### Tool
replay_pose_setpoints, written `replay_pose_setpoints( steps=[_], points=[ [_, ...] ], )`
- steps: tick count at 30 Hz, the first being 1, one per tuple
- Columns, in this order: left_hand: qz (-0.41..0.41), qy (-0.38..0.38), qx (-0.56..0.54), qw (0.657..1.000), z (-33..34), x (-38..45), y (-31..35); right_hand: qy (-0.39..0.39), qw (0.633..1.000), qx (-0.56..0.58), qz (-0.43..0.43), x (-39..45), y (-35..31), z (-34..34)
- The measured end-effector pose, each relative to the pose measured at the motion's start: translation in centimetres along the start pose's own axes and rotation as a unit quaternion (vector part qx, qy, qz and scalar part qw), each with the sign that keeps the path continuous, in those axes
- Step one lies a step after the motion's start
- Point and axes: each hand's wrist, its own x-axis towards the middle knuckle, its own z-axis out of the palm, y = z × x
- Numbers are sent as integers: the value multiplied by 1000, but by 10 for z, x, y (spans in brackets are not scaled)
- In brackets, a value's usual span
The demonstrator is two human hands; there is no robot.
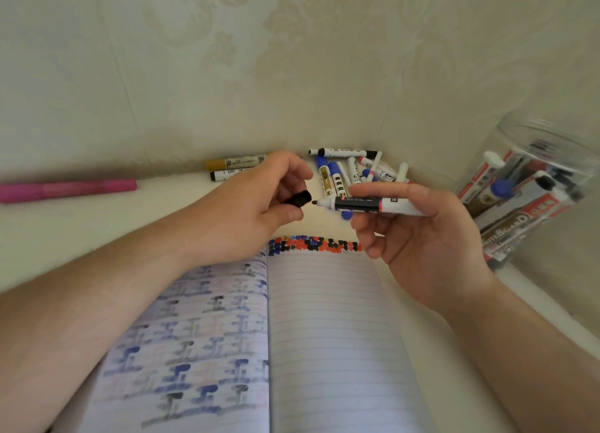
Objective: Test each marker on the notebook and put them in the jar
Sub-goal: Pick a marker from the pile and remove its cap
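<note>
Hands: left hand (259, 199) pinches cap (298, 199); right hand (422, 238) grips marker (367, 203)
Progress: jar (532, 199) part-filled; pile (354, 169) untested

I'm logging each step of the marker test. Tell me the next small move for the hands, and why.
Probably bring the marker down to the notebook and make a test mark. The left hand holds the black cap just off the tip, so the marker is uncapped in the right hand. The row of dots at the page's top edge sits right below it.
</note>
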Motion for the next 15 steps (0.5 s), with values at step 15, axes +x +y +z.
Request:
replay_pose_setpoints(
  steps=[15],
  points=[
    [-11, 33, -12, 999, -3, 4, -7, 64, 990, -121, -31, 0, 3, 6]
  ],
)
